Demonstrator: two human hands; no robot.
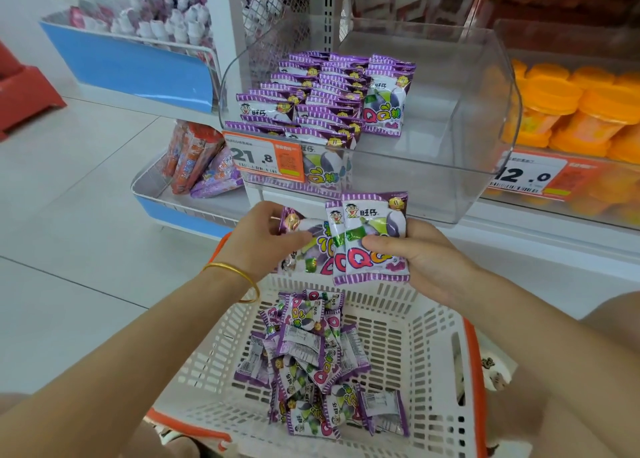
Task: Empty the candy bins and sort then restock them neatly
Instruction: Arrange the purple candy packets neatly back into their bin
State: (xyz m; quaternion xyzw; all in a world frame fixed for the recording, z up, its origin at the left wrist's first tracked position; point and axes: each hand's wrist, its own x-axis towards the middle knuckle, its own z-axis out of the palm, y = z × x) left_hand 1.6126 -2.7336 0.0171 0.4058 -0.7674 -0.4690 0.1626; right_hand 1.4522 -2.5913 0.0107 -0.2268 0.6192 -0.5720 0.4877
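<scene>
held a few purple candy packets (375, 236) upright in the right hand (429, 256), thumb pressed across the fronts and fingers curled behind. pinched another, tilted packet (298, 227) in the left hand (259, 239), touching the stack's left edge. held all of it above the white basket (433, 333), over the loose pile (311, 357) left to sort. looked like squaring a handful before shelving. needed the tilted packet turned face-forward and right way up, edges tapped level, then the set slid in beside the neat rows (311, 101) at the left of the clear bin (485, 187), into the bare right half, without knocking the standing ones over.
</scene>
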